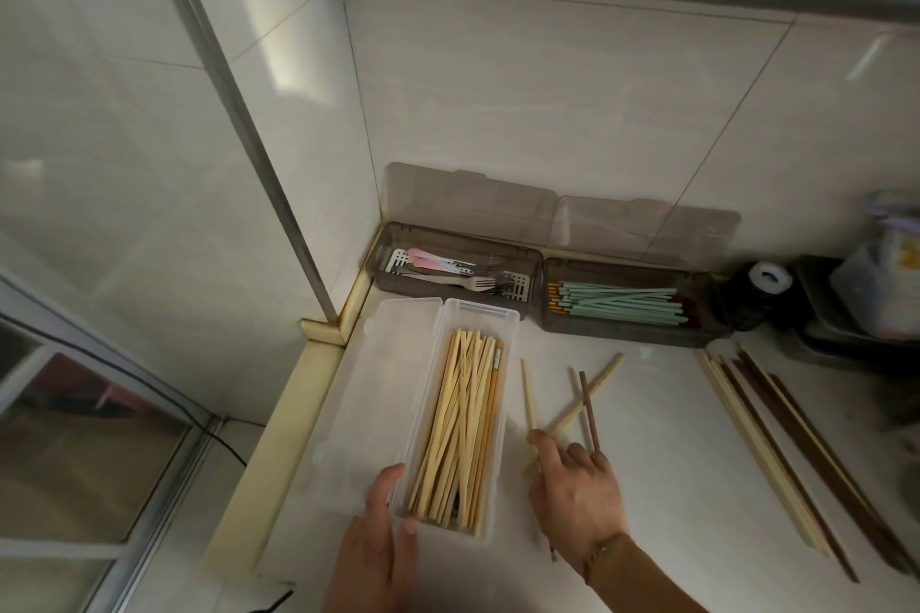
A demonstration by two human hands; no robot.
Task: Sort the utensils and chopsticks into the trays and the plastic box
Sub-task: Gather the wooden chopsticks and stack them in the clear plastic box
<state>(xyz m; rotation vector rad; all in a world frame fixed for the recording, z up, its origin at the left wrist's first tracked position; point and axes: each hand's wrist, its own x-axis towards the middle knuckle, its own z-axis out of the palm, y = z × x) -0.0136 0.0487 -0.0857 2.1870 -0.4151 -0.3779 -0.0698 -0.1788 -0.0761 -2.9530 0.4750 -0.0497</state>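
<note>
Steadying the clear plastic box [450,418] at its near end, left hand [381,538] has thumb on the near wall and fingers curled round the corner. Box is packed with pale bamboo chopsticks [460,423]. Right hand [580,495], just beside it, has fingers spread over the loose chopsticks [572,408] on the counter [657,488], fingertips touching a dark one and a pale one; firm pinch or not, cannot tell. Sticks look light, stiff, prone to rolling; best pinched near the close ends. More long chopsticks [776,453] lie well right. Far back: fork tray [453,271] left, green-chopstick tray [622,301] right, lids up.
</note>
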